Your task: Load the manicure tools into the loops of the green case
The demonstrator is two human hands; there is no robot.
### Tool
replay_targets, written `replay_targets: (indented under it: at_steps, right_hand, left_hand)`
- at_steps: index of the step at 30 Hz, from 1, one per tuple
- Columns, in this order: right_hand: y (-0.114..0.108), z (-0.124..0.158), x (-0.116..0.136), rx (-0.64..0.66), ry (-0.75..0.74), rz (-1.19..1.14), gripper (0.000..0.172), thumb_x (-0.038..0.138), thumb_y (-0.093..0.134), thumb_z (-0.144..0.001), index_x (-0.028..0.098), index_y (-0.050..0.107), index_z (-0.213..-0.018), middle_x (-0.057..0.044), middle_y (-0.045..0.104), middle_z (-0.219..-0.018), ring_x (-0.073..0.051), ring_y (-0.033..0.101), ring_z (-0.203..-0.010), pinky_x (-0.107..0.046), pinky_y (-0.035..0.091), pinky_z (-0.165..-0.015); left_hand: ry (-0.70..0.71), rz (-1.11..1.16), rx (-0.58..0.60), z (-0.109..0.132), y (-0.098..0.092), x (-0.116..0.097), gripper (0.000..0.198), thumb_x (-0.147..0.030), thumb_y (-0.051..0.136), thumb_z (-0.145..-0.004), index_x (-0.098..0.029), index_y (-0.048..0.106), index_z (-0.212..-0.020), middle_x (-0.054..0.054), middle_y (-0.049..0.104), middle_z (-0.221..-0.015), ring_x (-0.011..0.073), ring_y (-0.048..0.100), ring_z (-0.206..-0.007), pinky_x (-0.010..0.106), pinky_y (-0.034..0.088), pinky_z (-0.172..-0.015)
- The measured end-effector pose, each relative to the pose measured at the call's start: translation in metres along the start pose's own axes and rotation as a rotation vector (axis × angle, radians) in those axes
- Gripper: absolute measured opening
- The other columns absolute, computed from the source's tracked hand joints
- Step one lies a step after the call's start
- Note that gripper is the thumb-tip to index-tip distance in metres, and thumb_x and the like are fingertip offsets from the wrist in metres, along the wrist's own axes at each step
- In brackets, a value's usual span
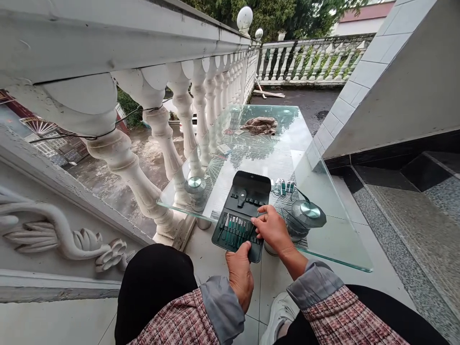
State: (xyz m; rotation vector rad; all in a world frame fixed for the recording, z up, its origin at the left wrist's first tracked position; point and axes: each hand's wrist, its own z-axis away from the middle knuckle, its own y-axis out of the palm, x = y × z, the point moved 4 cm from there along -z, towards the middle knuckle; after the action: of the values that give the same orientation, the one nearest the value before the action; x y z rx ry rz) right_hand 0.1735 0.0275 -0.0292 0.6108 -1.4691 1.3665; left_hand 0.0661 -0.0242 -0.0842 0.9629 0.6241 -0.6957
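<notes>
A black folding case (247, 191) lies open, partly on the glass table and partly over its near edge. Several green-handled tools (233, 230) sit in a row in its lower half. My left hand (240, 273) grips the case's lower edge, thumb on top. Above the right part of the tool row, my right hand (272, 227) is pinched around a thin tool, only partly visible, at the case's slots. Several small metal and green tools (285, 187) lie on the glass just right of the case.
The glass table (319, 191) has round metal-capped supports at left and right. A crumpled brown cloth (260, 126) lies at its far end. A white balustrade (125, 158) runs along the left. Stone steps (413, 206) are at the right.
</notes>
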Motion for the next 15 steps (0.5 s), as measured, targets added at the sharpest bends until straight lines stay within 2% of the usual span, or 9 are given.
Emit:
replay_targets:
  at_steps: [7, 15]
  right_hand:
    - [0.0, -0.001, 0.0016, -0.012, 0.021, 0.029, 0.022, 0.022, 0.055, -0.073, 0.022, 0.04, -0.089, 0.009, 0.052, -0.054, -0.01, 0.054, -0.04, -0.019, 0.043, -0.036]
    - [-0.0017, -0.0027, 0.0026, 0.013, 0.017, 0.039, 0.02, 0.022, 0.056, -0.073, 0.022, 0.042, -0.087, 0.009, 0.05, -0.052, -0.01, 0.053, -0.038, -0.019, 0.04, -0.034]
  left_hand:
    - [-0.004, -0.008, -0.004, -0.0016, -0.0035, 0.0019, 0.031, -0.024, 0.072, -0.055, -0.013, 0.066, -0.083, 0.004, 0.066, -0.082, 0.017, 0.061, -0.074, 0.027, 0.047, -0.069]
    - [-0.013, -0.03, 0.001, 0.0002, -0.0077, 0.003, 0.038, -0.028, 0.077, -0.054, -0.011, 0.065, -0.086, 0.006, 0.067, -0.085, 0.0184, 0.061, -0.077, 0.028, 0.048, -0.068]
